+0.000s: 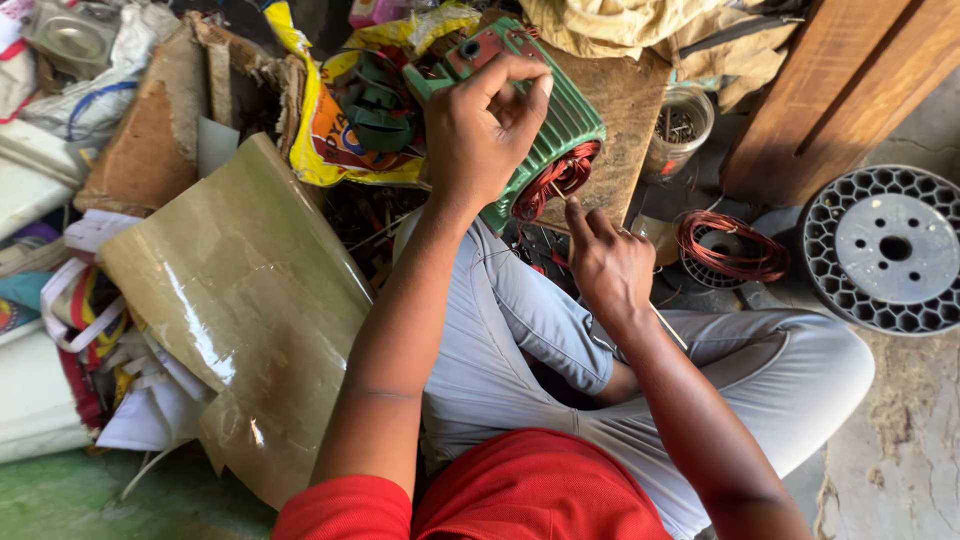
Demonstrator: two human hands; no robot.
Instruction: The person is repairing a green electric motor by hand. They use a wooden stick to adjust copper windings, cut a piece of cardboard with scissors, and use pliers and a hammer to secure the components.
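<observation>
A green ribbed motor housing [568,125] lies tilted on a wooden board [620,100] in front of my crossed legs. Red copper windings [555,180] bulge out of its open near end. My left hand [482,125] rests on top of the housing, its thumb and fingers pinched together on something too thin to make out. My right hand [605,265] sits just below the windings, its index finger pointing up at them and pinching a thin stick or wire at the coil.
A loose coil of red copper wire [730,245] lies right of my right hand. A grey plastic spool flange [885,250] sits at far right. A clear jar of nails [678,125], wooden planks [830,90], a large brown sheet [240,300] and piled bags surround me.
</observation>
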